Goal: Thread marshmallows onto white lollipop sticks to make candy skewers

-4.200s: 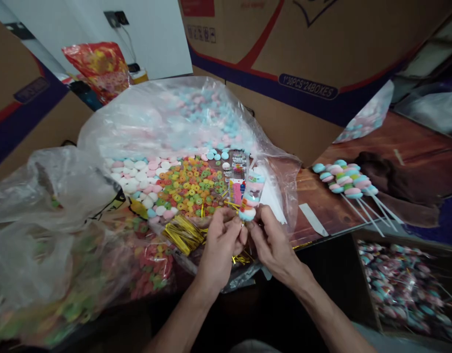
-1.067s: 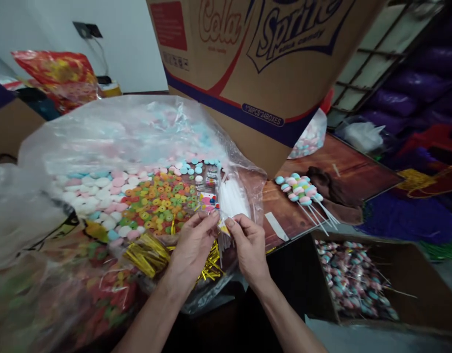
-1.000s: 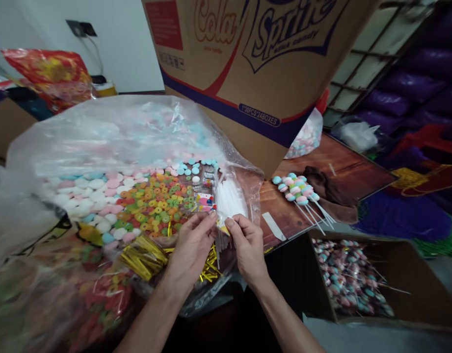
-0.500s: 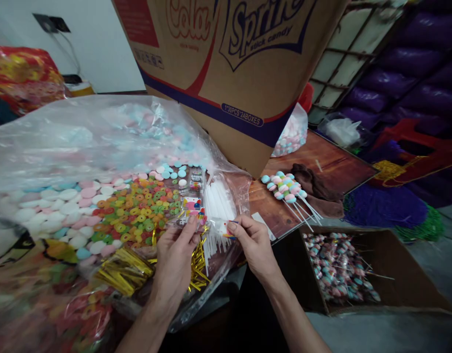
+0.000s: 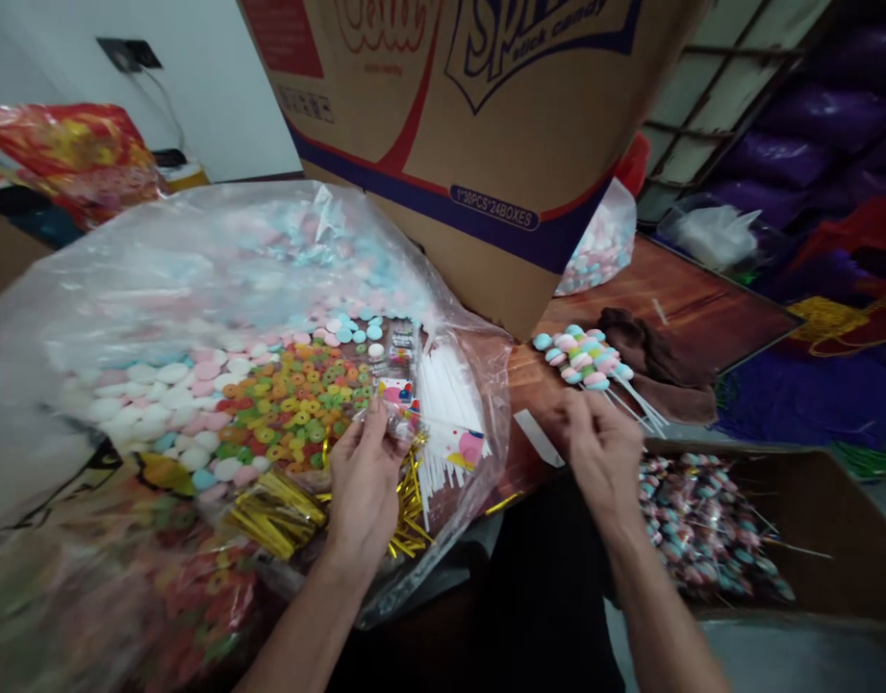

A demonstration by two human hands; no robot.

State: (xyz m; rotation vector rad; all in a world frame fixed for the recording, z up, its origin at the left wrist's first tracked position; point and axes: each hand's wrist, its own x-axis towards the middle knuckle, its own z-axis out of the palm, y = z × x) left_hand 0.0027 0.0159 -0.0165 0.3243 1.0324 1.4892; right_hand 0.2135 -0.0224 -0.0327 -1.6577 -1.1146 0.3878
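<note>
My left hand is closed, thumb over fingers, on a small clear plastic bag with a coloured print that stretches to the right over white sticks. Farther right, my right hand is beside a pile of candy skewers, pink, blue and yellow sweets on white sticks. Its fingers are bent and blurred, and whether they touch a skewer I cannot tell. Printed bags lie just beyond my left hand. Gold twist ties lie at its left, and more show below it.
Fruit-coloured ring gummies and pastel round candies spread over a big clear bag. A tall carton stands behind. At the lower right, an open box holds wrapped skewers. A brown cloth lies by the pile.
My right hand has let go of the plastic bag and moved right to the candy skewers. My left hand still holds the bag. The view has shifted slightly.
</note>
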